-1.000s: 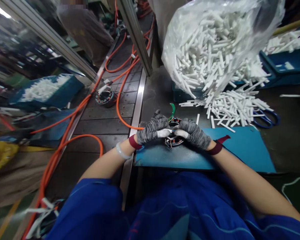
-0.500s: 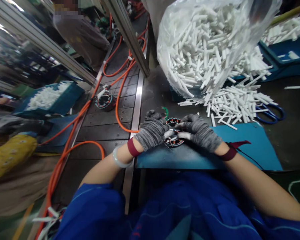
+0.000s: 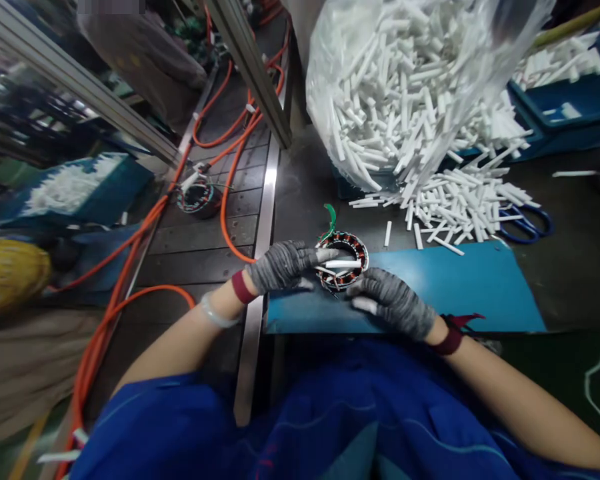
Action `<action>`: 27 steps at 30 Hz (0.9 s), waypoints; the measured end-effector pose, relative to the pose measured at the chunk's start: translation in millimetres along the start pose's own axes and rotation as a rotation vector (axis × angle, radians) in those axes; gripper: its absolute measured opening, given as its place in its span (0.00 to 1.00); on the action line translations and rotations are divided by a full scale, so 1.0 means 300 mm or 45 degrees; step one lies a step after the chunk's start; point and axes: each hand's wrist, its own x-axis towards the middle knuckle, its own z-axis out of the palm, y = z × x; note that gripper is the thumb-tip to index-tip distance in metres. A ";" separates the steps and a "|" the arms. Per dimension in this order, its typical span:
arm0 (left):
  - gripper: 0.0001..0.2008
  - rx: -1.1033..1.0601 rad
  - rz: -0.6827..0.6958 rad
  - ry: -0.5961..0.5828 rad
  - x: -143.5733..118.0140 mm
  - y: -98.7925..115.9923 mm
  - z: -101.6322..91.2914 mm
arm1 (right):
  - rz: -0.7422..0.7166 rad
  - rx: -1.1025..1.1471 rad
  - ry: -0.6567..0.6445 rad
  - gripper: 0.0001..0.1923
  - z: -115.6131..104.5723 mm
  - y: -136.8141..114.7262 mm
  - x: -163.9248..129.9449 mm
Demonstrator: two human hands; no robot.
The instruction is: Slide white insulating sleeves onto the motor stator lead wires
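Note:
A motor stator, a ring with orange-copper windings and a dark centre, lies on the blue mat. A white sleeve tube lies across it, and thin wires show beside the tube. Green leads stick out at its far left. My left hand, in a grey knit glove, has its fingers stretched over the ring's left side, thumb apart. My right hand, gloved alike, rests its fingertips at the ring's lower right edge, thumb apart below. Whether the left fingertips press on the tube is unclear.
A clear bag of white tubes stands at the back, with a loose tube pile before it. Blue scissors lie right. Leftward, orange hoses cross a conveyor carrying another stator. A co-worker's yellow sleeve shows.
Both hands have spread apart from the stator's middle, the left leftward, the right down. The ring and white tube are now more exposed. The whole view has shifted slightly.

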 end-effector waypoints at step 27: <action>0.32 -0.916 -0.422 0.178 -0.017 -0.042 -0.016 | 0.472 -0.008 0.059 0.17 0.099 -0.053 0.280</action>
